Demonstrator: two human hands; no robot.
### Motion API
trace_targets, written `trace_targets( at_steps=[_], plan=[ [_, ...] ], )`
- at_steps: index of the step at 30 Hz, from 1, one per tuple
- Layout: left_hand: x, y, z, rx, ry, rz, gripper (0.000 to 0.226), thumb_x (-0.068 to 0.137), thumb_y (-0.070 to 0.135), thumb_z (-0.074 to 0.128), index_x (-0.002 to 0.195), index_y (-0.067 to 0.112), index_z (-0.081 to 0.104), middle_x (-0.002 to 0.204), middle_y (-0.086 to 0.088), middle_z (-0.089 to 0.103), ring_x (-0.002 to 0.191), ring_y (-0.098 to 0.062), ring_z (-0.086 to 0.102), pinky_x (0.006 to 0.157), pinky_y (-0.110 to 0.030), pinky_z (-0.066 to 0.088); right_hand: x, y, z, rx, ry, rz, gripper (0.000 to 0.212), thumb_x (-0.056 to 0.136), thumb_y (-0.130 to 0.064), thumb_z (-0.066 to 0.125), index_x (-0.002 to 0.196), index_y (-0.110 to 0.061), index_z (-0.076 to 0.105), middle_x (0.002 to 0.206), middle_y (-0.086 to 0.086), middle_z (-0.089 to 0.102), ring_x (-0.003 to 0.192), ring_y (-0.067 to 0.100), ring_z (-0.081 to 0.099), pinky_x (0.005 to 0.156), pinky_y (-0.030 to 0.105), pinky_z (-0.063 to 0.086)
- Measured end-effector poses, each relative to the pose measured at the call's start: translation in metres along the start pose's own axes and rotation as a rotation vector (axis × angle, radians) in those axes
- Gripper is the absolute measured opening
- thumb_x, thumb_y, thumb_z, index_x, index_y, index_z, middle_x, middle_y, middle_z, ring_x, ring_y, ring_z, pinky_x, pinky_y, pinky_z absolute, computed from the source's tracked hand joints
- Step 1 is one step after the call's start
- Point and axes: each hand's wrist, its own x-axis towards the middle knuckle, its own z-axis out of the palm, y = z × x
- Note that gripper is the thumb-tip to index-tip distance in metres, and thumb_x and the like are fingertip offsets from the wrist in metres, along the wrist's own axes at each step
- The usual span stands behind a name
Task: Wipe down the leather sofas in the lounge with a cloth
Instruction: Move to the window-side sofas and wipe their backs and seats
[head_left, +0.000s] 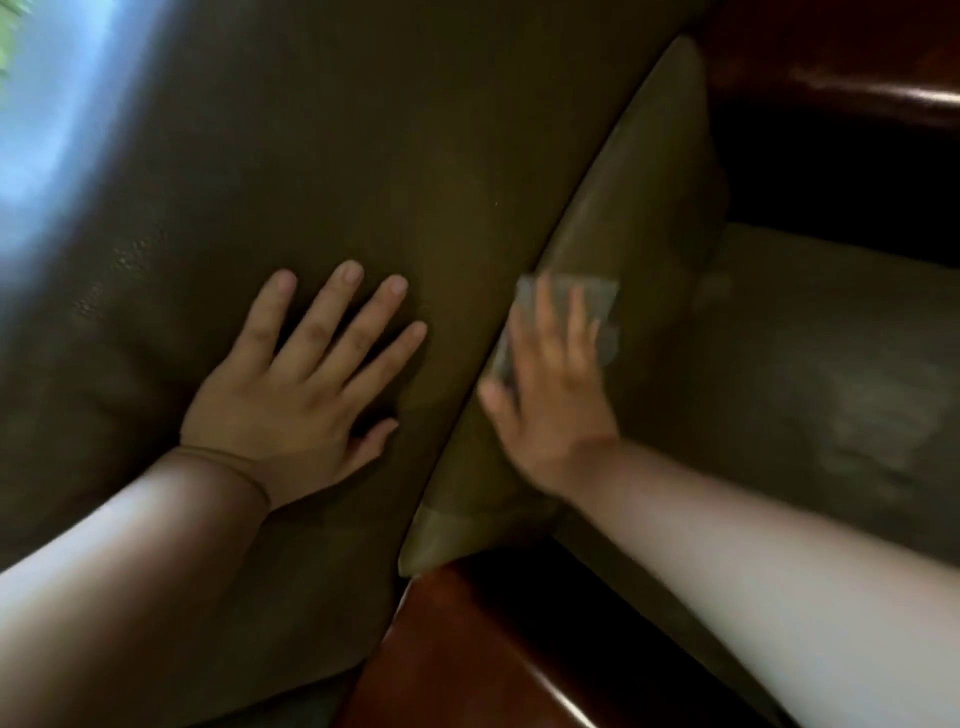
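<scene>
Olive-brown leather fills most of the head view: a broad sofa cushion (322, 156) takes up the left and centre, and a narrower side panel (613, 249) slants from upper right to lower centre beside it. Dark polished wood of the sofa frame (467, 649) is seen below the panel and again at the upper right. A further stretch of seat leather (810, 364) lies to the right, blurred. Pale bluish light is smeared along the left edge.

The left hand (306, 384) is laid flat, palm down, on the broad cushion, with the fingers spread and straight and the thumb angled toward the seam. A thin band is seen at its wrist. Nothing is held in it. Its bare forearm enters from the lower left.

The right hand (550, 395) is pressed palm down against the slanted panel, fingers extended upward, with a small pale grey cloth (571, 312) trapped beneath the fingers and palm. The cloth's edges show above and beside the fingertips. The hand and cloth are blurred by motion. The bare forearm enters from the lower right corner.
</scene>
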Motion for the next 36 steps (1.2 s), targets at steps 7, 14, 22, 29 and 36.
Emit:
trace_targets(
  at_steps=[7,14,22,29,36],
  plan=[
    [0.079,-0.046,-0.04,-0.126,0.066,-0.119,0.084,0.096,0.07,0.038,0.164,0.02,0.038,0.174,-0.015,0.024,0.159,-0.041,0.019,0.128,-0.064,-0.002,0.041,0.029,-0.022,-0.112,-0.016,-0.051,0.086,0.1,-0.07,0.007,0.167,-0.016,-0.004,0.173,0.011,-0.019,0.158,0.037,-0.021,0.129,0.057,-0.003],
    [0.112,-0.051,-0.005,-0.057,0.099,-0.082,0.085,0.102,0.073,0.029,0.17,0.024,0.016,0.177,-0.014,0.005,0.16,-0.044,0.0,0.122,-0.059,-0.02,0.096,0.036,-0.041,0.026,0.271,0.205,0.078,0.106,-0.063,0.013,0.167,-0.015,0.013,0.175,0.013,-0.001,0.16,0.04,-0.004,0.128,0.06,0.004],
    [0.115,-0.052,0.001,-0.035,0.094,-0.081,0.087,0.101,0.073,0.028,0.171,0.024,0.012,0.177,-0.017,0.006,0.158,-0.046,0.003,0.122,-0.06,-0.02,0.103,0.079,-0.049,-0.156,0.137,0.026,0.082,0.103,-0.063,0.014,0.165,-0.017,-0.013,0.173,0.014,-0.015,0.159,0.041,-0.009,0.129,0.06,0.003],
    [0.116,-0.053,-0.001,-0.06,0.11,-0.092,0.087,0.1,0.071,0.034,0.169,0.02,0.021,0.175,-0.018,0.018,0.157,-0.045,0.01,0.124,-0.061,-0.014,0.124,0.059,-0.061,0.122,0.25,0.283,0.077,0.105,-0.064,0.012,0.168,-0.023,0.003,0.176,0.007,-0.009,0.16,0.04,-0.008,0.127,0.059,-0.001],
    [0.116,-0.05,0.006,-0.103,0.164,-0.086,0.091,0.094,0.074,0.042,0.166,0.019,0.031,0.175,-0.016,0.017,0.16,-0.042,0.01,0.123,-0.063,-0.015,0.112,0.082,-0.049,-0.011,0.231,0.041,0.07,0.107,-0.058,0.018,0.167,-0.022,0.01,0.176,0.007,0.0,0.159,0.043,-0.004,0.127,0.064,0.005]
  ],
)
